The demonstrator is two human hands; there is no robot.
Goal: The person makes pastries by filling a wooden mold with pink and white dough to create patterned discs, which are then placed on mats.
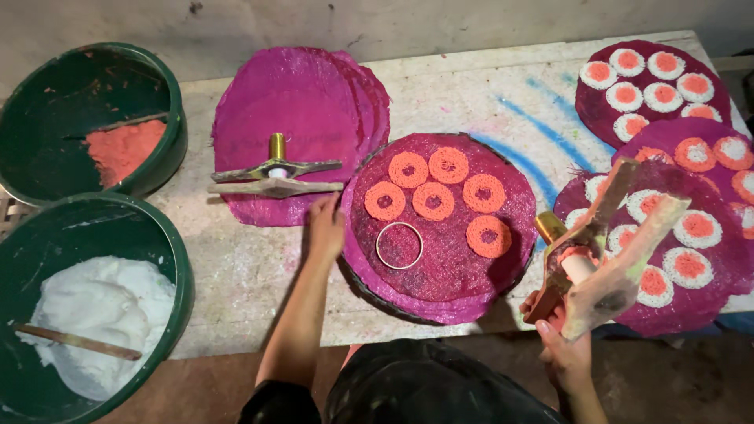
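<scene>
A wooden press (605, 251) is being clasped by the right hand (561, 345), while the round mat (440, 290), near the worktop's front edge, is apparently being steadied by the flat left hand (324, 228); the sixth coil is being prepared, and the metal ring (399, 245) needs filling.

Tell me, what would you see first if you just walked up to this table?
The bright magenta round mat in the middle, with six orange lacy rings and one bare metal ring on it; the left hand touches its edge. At the right, the right hand holds up a dough-smeared wooden press over mats of orange-and-white spirals. At the left stand two green tubs, one with white dough.
</scene>
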